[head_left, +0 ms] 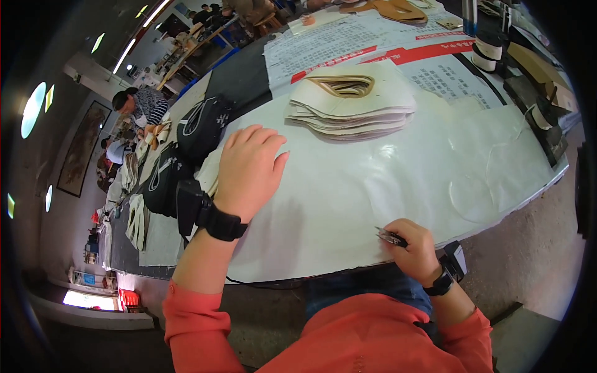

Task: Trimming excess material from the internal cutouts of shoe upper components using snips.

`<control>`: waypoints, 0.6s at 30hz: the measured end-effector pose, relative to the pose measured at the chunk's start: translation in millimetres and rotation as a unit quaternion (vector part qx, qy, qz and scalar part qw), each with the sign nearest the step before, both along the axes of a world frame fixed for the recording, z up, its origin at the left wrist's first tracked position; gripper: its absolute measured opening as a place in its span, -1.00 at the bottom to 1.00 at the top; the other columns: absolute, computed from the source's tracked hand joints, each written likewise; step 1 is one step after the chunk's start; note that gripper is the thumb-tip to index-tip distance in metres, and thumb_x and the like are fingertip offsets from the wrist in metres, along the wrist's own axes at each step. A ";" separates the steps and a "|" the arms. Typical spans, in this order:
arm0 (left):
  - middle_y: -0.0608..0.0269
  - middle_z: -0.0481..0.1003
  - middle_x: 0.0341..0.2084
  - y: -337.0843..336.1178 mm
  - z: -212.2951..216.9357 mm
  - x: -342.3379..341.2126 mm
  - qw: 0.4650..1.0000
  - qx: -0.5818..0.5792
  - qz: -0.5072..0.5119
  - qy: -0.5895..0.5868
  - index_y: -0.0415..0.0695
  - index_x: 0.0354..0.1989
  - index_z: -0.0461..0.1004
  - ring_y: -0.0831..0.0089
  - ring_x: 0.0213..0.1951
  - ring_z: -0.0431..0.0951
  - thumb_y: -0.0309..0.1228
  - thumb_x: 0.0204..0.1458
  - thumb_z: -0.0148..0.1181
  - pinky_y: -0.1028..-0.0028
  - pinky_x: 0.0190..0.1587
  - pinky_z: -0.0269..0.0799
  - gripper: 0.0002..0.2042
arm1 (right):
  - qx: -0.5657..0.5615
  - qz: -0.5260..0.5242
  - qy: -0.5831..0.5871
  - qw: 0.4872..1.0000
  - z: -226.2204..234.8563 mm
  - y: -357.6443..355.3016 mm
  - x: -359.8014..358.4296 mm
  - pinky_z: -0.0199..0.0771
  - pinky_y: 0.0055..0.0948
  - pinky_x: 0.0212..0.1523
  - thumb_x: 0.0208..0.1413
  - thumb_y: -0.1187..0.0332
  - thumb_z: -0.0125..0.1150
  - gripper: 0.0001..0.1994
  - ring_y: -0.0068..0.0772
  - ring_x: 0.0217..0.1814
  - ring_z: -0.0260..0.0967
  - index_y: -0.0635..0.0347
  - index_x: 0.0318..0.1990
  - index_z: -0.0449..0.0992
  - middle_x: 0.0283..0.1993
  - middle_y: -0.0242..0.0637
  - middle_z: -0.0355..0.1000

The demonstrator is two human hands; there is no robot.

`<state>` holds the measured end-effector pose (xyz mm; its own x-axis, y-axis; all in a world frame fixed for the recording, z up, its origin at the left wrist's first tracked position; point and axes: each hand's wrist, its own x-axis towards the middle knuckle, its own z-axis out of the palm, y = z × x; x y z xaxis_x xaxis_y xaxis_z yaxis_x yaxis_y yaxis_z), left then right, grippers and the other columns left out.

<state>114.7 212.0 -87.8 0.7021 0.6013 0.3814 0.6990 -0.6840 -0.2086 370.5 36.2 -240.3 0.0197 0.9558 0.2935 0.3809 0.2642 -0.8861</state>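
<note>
My left hand [252,168] is stretched out palm down at the left of the white-covered table [323,211], its fingers extended and no held object showing. Off-white pieces [209,169] peek out beside its wrist, partly hidden. My right hand [415,247], at the table's near edge, is closed around small thread snips [392,237] with dark handles; their metal tips point left. Farther back lies a stack of off-white, shoe-upper-like pieces [354,118], each with a curved brown-edged opening. Neither hand touches that stack.
Two black drawstring bags [202,127] sit left of my left hand. Printed sheets [348,46] and brown cut pieces [398,11] lie at the far side. White thread spools [487,51] stand at the right. Another person [142,109] works at the far left.
</note>
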 end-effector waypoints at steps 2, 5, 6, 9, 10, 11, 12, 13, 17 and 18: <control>0.21 0.59 -0.11 11.1 -3.4 17.6 1.000 -0.003 -0.009 0.006 -0.13 -0.15 0.60 0.14 0.07 0.51 -0.42 0.02 0.35 0.18 0.17 0.35 -0.79 | -0.037 -0.009 0.037 0.999 2.2 -1.4 -0.1 0.51 -0.31 -0.29 0.08 0.60 0.21 -0.89 -0.10 -0.34 0.52 0.28 -0.23 0.53 -0.30 -0.12 0.52; 0.23 0.60 -0.17 32.8 -17.4 45.1 1.000 0.009 -0.025 0.015 -0.11 -0.17 0.60 0.16 0.03 0.53 -0.41 0.02 0.35 0.18 0.15 0.36 -0.80 | -0.060 -0.004 0.050 0.997 5.5 1.1 1.8 0.52 -0.30 -0.26 0.14 0.60 0.16 -0.90 -0.07 -0.30 0.54 0.29 -0.19 0.50 -0.28 -0.10 0.52; 0.24 0.60 -0.19 42.0 -26.3 56.5 1.000 -0.003 -0.025 0.010 -0.11 -0.18 0.61 0.18 0.02 0.54 -0.40 0.02 0.35 0.19 0.13 0.36 -0.81 | -0.082 -0.004 0.060 0.995 6.4 1.3 2.3 0.52 -0.30 -0.25 0.16 0.59 0.16 -0.92 -0.07 -0.27 0.54 0.28 -0.20 0.48 -0.26 -0.10 0.53; 0.24 0.62 -0.24 64.7 -50.6 88.6 0.999 -0.014 -0.028 0.007 -0.11 -0.21 0.62 0.20 -0.07 0.58 -0.36 0.07 0.32 0.20 0.05 0.39 -0.84 | -0.081 0.006 0.082 0.993 2.8 1.0 3.8 0.53 -0.30 -0.23 0.17 0.58 0.17 -0.93 -0.07 -0.24 0.55 0.28 -0.21 0.48 -0.26 -0.11 0.53; 0.22 0.62 -0.24 70.9 -59.8 101.1 0.999 -0.031 -0.026 -0.020 -0.12 -0.21 0.62 0.16 -0.11 0.59 -0.34 0.09 0.30 0.20 0.00 0.42 -0.83 | -0.081 0.004 0.082 0.993 2.9 1.2 4.0 0.53 -0.30 -0.23 0.17 0.58 0.17 -0.93 -0.07 -0.24 0.55 0.28 -0.21 0.48 -0.26 -0.11 0.53; 0.19 0.62 -0.25 77.0 -69.4 112.9 0.998 -0.047 -0.024 -0.048 -0.13 -0.21 0.62 0.13 -0.15 0.60 -0.32 0.12 0.28 0.19 -0.04 0.45 -0.82 | -0.074 0.006 0.088 0.993 3.4 2.2 3.9 0.49 -0.37 -0.26 0.23 0.56 0.10 -0.95 -0.20 -0.29 0.53 0.28 -0.21 0.49 -0.29 -0.13 0.52; 0.16 0.57 -0.37 82.6 -81.4 124.1 0.992 -0.059 -0.038 -0.103 -0.12 -0.31 0.57 0.10 -0.20 0.59 -0.27 0.15 0.25 0.12 -0.11 0.44 -0.83 | -0.067 0.007 0.093 0.993 3.3 2.8 4.2 0.46 -0.44 -0.29 0.30 0.55 0.04 -0.90 -0.33 -0.34 0.51 0.29 -0.21 0.50 -0.32 -0.15 0.51; 0.16 0.57 -0.37 86.0 -88.1 132.7 0.992 -0.057 -0.038 -0.103 -0.12 -0.31 0.57 0.10 -0.20 0.59 -0.27 0.15 0.25 0.12 -0.11 0.44 -0.83 | -0.065 0.008 0.093 0.993 4.3 3.2 3.8 0.46 -0.44 -0.29 0.30 0.55 0.04 -0.90 -0.33 -0.34 0.51 0.29 -0.21 0.50 -0.32 -0.15 0.51; 0.08 0.60 -0.20 93.9 -102.9 162.9 0.987 -0.070 -0.004 -0.146 -0.13 0.01 0.52 0.04 -0.16 0.61 -0.20 0.18 0.23 0.12 -0.12 0.50 -0.68 | -0.087 0.022 0.087 0.992 10.2 4.1 1.9 0.45 -0.43 -0.39 0.29 0.54 0.06 -0.90 -0.39 -0.46 0.50 0.29 -0.24 0.52 -0.42 -0.17 0.51; 0.09 0.60 -0.21 92.7 -107.7 174.4 0.985 -0.074 0.007 -0.153 -0.12 -0.02 0.52 0.04 -0.16 0.60 -0.19 0.17 0.23 0.11 -0.13 0.50 -0.68 | -0.088 0.014 0.090 0.992 6.0 2.0 2.6 0.45 -0.43 -0.40 0.28 0.54 0.05 -0.90 -0.39 -0.47 0.49 0.28 -0.25 0.52 -0.44 -0.18 0.51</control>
<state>289.1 304.8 -195.4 0.5593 0.6748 0.4815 0.7234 -0.6810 0.1141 373.1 38.2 -234.3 0.0289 0.9928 0.1165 0.2065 0.1081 -0.9725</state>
